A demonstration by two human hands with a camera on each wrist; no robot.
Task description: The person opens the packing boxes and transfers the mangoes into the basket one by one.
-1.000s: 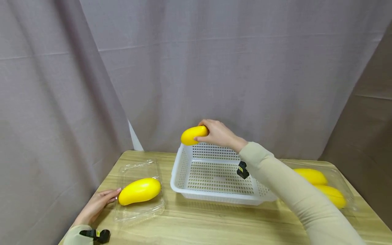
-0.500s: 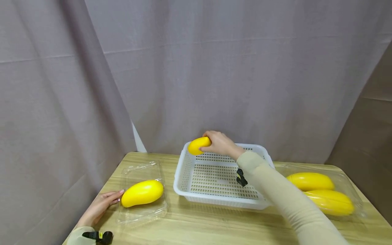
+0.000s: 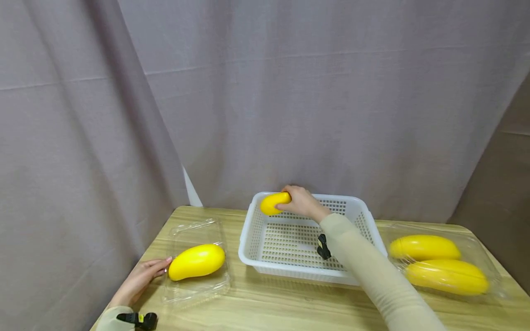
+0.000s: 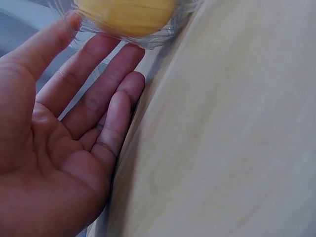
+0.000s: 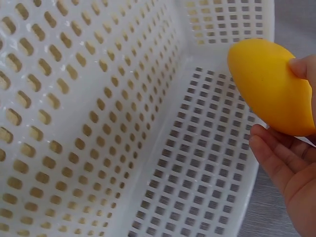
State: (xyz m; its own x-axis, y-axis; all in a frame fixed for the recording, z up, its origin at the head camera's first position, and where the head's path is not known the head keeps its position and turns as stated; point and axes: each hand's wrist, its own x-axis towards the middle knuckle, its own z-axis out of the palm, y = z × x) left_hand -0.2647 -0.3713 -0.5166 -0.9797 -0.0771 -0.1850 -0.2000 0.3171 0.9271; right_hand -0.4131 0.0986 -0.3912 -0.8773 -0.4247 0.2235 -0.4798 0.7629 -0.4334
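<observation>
My right hand grips a yellow mango inside the far left part of the white perforated basket. In the right wrist view the thumb lies on the mango's upper side and the fingers beneath it, alongside the basket's holed wall. On the left, another mango lies in a clear plastic tray. My left hand pinches that tray's left edge between thumb and fingertips; the left wrist view has the lower fingers loosely bent.
To the right of the basket, two more mangoes, one at the back and one in front, lie in a clear plastic container. Everything stands on a wooden table, with a grey curtain close behind.
My right hand has lowered the mango from above the basket's back left rim to below rim level. The left hand keeps its place at the tray; the head view has shifted slightly.
</observation>
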